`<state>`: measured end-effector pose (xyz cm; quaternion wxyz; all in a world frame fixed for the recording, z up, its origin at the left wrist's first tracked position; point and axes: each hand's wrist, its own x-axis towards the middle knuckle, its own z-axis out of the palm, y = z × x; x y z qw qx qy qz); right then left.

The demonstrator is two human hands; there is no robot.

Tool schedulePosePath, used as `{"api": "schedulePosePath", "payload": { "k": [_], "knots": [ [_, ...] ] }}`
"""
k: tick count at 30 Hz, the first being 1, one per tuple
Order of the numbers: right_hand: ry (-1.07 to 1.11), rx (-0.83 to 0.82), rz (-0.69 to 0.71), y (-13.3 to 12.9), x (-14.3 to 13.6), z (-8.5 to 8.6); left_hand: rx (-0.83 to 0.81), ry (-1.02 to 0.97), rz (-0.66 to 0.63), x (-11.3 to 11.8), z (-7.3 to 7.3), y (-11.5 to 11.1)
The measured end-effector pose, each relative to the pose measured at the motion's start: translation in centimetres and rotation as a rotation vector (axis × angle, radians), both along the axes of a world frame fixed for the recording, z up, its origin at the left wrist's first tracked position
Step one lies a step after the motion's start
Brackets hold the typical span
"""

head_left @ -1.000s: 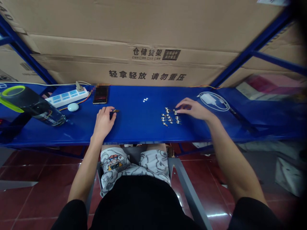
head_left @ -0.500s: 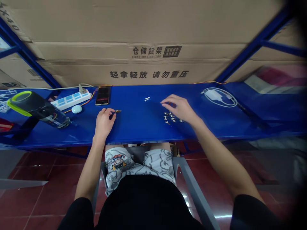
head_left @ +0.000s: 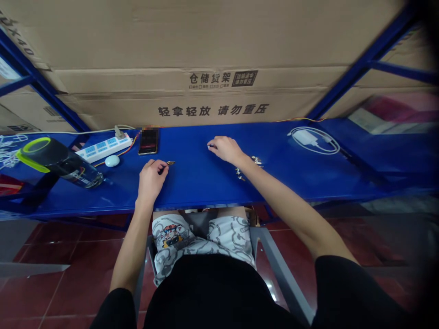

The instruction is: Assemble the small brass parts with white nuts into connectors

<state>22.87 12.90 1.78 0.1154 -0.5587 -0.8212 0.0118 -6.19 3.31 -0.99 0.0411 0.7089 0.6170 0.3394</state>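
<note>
Fingers of the left hand (head_left: 151, 180) are curled at small brass-coloured pieces (head_left: 171, 162), at its one o'clock; whether they grip, I cannot tell. The right hand (head_left: 224, 148) has its fingertips nearly together by a white bit (head_left: 208, 146), grip unclear. At its four o'clock, white-topped pieces (head_left: 256, 160) lie grouped, partly hidden by the forearm, so the portion finished or remaining cannot be counted.

From my end, the right hand (head_left: 224, 148) hides most of whatever is white at its fingertips, and its forearm (head_left: 277, 187) blocks part of the small-piece cluster (head_left: 256, 161). The brassy piece (head_left: 170, 162) by the left hand (head_left: 151, 180) is too tiny to identify; the pink box (head_left: 398, 109) blurs.
</note>
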Motion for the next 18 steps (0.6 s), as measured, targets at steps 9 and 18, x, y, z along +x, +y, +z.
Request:
{"api": "schedulePosePath", "payload": {
  "k": [9,18],
  "knots": [
    [-0.014,0.013,0.026,-3.3,-1.0,-0.4,-0.018,-0.013,-0.036,0.3,0.1,-0.2],
    [0.120,0.003,0.243,1.3,-12.8,1.3,-0.034,-0.016,-0.163,0.9,0.2,-0.3]
  ]
}}
